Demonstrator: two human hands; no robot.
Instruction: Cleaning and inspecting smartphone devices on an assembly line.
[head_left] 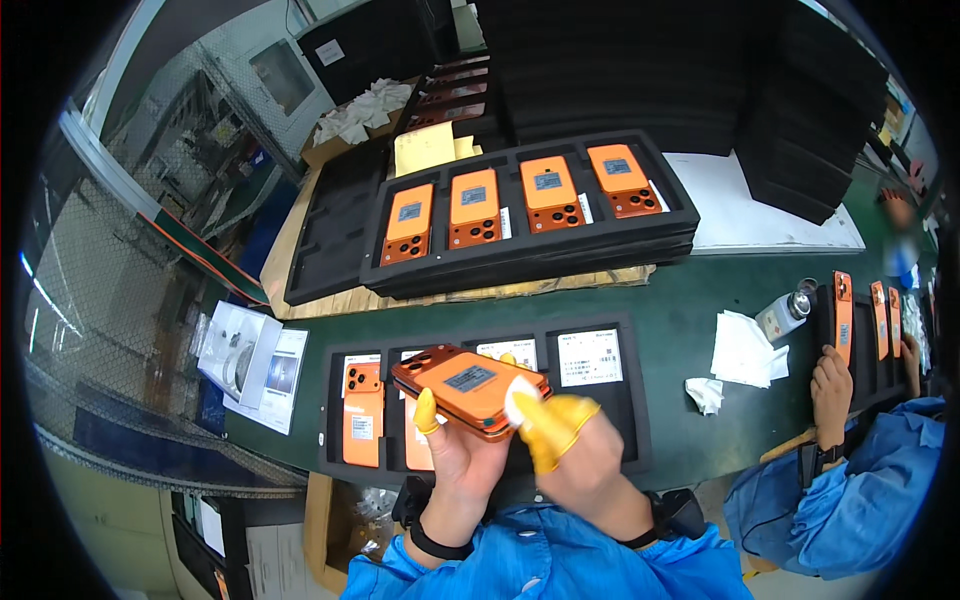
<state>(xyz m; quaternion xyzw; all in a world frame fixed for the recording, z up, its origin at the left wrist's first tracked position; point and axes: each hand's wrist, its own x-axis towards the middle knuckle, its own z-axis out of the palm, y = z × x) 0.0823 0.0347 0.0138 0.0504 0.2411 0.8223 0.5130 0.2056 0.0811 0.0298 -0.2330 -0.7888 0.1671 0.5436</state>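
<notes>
My left hand [468, 462], with a yellow finger cot on the thumb, holds what looks like a stack of two orange phones [490, 395], back side up. A grey label lies on the upper phone's back. My right hand [585, 455], wearing yellow finger cots, presses a white wipe [519, 398] against the phones' right end. Below them is a black foam tray [632, 425] with white printed labels [590, 358] in its slots. An orange phone [363, 425] lies in its leftmost slot; another phone [418, 452] is partly hidden by my left hand.
Behind, stacked black trays [540, 258] carry several orange phones [473, 205]. White cloths [745, 350] and a metal-capped bottle [783, 315] stand to the right. There, a co-worker's hand [830, 395] holds an orange phone [843, 310]. At left sits a white box [238, 350].
</notes>
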